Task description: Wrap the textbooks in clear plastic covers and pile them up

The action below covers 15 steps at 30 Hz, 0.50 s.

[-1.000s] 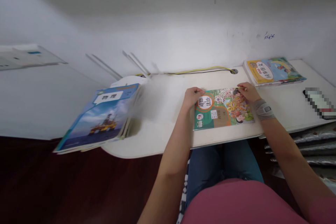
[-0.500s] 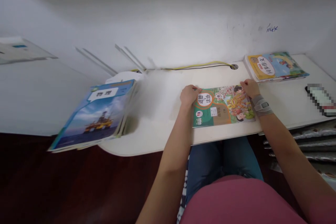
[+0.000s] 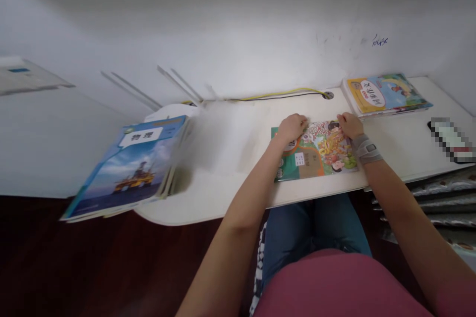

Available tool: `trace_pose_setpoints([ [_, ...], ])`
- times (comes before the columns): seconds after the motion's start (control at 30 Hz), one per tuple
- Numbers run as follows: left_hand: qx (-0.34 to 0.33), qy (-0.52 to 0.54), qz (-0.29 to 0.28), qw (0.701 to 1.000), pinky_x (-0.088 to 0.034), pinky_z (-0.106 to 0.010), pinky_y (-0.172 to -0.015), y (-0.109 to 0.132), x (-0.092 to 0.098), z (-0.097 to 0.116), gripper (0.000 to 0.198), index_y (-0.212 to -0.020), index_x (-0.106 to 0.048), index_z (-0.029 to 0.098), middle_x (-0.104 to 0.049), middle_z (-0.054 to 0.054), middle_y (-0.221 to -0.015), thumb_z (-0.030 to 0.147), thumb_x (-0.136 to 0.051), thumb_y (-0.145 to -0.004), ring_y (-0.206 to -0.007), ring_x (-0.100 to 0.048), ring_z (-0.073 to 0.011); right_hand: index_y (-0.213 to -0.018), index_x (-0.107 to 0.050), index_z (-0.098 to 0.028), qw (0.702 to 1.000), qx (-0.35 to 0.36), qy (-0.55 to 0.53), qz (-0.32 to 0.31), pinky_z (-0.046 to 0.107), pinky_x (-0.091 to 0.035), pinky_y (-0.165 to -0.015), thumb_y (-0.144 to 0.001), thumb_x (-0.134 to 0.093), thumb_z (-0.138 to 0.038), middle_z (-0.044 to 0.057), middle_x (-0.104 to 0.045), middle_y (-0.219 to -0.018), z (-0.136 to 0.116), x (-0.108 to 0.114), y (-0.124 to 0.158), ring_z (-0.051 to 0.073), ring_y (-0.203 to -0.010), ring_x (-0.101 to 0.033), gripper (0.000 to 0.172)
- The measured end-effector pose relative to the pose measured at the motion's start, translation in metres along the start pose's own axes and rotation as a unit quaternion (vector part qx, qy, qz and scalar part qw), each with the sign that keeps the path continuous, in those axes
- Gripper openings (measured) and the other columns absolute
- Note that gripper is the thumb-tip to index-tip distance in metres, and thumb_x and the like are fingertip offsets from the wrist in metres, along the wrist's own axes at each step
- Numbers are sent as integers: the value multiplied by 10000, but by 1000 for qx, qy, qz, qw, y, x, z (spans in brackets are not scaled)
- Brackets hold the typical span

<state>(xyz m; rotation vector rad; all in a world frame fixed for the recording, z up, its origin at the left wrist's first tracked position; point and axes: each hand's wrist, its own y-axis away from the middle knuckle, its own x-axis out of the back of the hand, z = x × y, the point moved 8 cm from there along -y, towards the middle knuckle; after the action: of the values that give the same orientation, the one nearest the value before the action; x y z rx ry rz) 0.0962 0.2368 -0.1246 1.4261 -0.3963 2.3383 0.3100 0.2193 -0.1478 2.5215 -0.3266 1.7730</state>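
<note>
A textbook [image 3: 312, 161] with a green, orange and brown cover and a colourful festive drawing lies flat on the white desk [image 3: 230, 188] in front of me. At its top right corner, my right hand [image 3: 350, 125] is closed, the fingers pinching the cover's edge. My left hand [image 3: 293, 128] lies over the upper left part of the cover, with its fingers curled together at the top edge. It hides most of the round title label. A grey band [image 3: 367, 148] is around my right wrist.
On the left, a stack of books topped by a blue physics book [image 3: 130, 168] overhangs the desk's rounded end. A stack with a yellow and blue book [image 3: 386, 93] is at the back right, near a phone [image 3: 453, 141]. A yellow cable [image 3: 275, 94] runs along the wall into a hole.
My left hand has slid right along the textbook's top edge, from its upper left corner towards the middle. My right hand stays at the right corner. The view has shifted slightly.
</note>
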Motion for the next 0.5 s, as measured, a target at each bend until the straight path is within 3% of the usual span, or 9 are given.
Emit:
trace_pose_setpoints([
  [0.17,18,51,-43,998,-412,-265,-666,-24,-7,0,222,-815,-714,123,-649,-35,-697,292,-580,-765,-660,-552,-149,-801,-620,-195,1000,15,-6,-2,291,-370,-636,-955,-325,-371,87,-696,-840,2,-2,-3,201,-764,-605,376],
  [0.3,28,70,-73,994,-372,-243,-574,-27,-10,-7,252,-737,-713,103,-559,14,-556,329,-602,-727,-560,-472,-111,-832,-640,-183,999,34,-5,9,310,-404,-665,-952,-312,-374,95,-687,-815,-2,3,-3,218,-780,-609,398],
  [0.4,36,62,-89,993,-366,-242,-564,-30,-11,-8,256,-733,-721,98,-537,20,-531,329,-612,-716,-550,-463,-109,-1027,-635,-139,996,73,5,50,364,-419,-830,-938,-347,-362,151,-672,-1024,-17,14,6,261,-989,-585,375],
  [0.5,50,35,-92,994,-387,-249,-595,-32,-13,-5,248,-753,-730,95,-595,-13,-581,308,-608,-718,-595,-516,-133,-1220,-572,-165,977,205,13,50,386,-335,-1019,-928,-383,-339,124,-573,-1302,-52,13,23,246,-1222,-473,389],
])
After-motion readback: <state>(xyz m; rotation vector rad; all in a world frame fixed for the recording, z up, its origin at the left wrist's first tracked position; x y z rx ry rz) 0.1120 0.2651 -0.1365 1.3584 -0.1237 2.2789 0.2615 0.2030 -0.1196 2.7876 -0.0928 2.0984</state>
